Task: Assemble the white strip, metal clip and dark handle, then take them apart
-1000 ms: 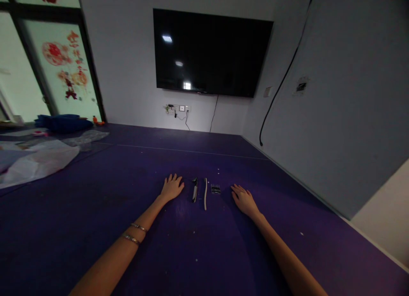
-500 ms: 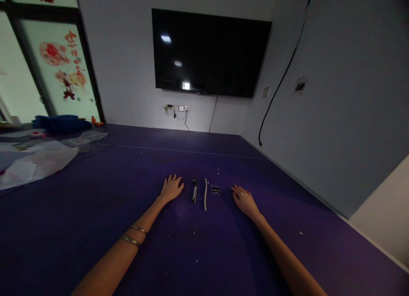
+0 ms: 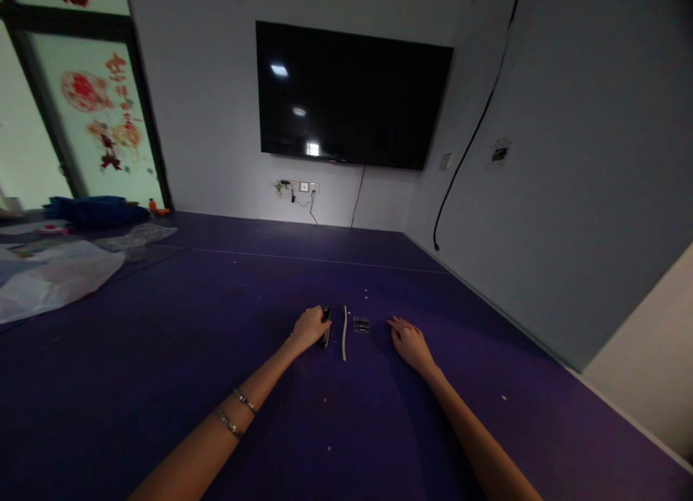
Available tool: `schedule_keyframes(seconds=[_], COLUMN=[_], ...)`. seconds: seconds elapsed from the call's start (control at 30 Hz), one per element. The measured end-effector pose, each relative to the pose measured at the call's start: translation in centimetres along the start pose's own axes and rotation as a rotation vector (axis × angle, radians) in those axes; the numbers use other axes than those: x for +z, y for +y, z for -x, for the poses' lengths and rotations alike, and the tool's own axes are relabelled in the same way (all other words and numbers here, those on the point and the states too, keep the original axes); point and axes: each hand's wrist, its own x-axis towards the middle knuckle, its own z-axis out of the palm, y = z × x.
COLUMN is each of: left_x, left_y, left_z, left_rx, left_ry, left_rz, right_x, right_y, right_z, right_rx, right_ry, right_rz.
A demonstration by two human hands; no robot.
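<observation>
My left hand (image 3: pixel 310 326) is closed around a slim black-and-grey handled tool (image 3: pixel 325 338) on the purple surface (image 3: pixel 336 414). The tool's exact kind is unclear, and the fingers partly cover it. Just to its right lies a slim, slightly curved pale grey length (image 3: pixel 344 335) with a dark upper end, perhaps cable. Beside that is a small clear pack (image 3: pixel 362 325) with dark pieces inside. My right hand (image 3: pixel 410 341) rests palm down to the right of the pack, open, fingers stretched out and touching none of these things.
Clear and white plastic bags (image 3: pixel 65 273) spread over the left side, near a dark blue bundle (image 3: pixel 96 211) and a small orange item (image 3: pixel 157 208). A television (image 3: pixel 351 93) hangs on the far wall. A black cable (image 3: pixel 471 144) dangles along the right wall.
My left hand has moved right from lying spread on the surface and has closed on the black-and-grey tool. My right hand stays where it was. The view has shifted slightly.
</observation>
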Motion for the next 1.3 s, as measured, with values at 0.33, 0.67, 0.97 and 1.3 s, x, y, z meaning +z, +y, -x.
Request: schedule_keyframes(seconds=[0.33,0.67,0.97,1.3], left_x=[0.7,1.3,-1.1,-2.1], left_y=[1.9,1.3,-1.2,-4.3], left_z=[-1.4,-1.8,-2.5,-2.2], left_rx=[-0.048,-0.101,-0.179,-0.531], left_ry=[-0.035,-0.007,-0.125,-0.376], left_rz=[-0.062,0.095,0.498,1.186], right_x=[0.2,0.1,0.4,0.6], right_y=[0.0,-0.1,0.2,0.7], right_z=[0.0,0.0,-0.2,-0.5], right_rx=[-0.004,-0.012,-0.013,-0.016], right_ry=[0.019,0.041,0.045,0.017], right_rz=[-0.017,-0.010,-0.019,-0.004])
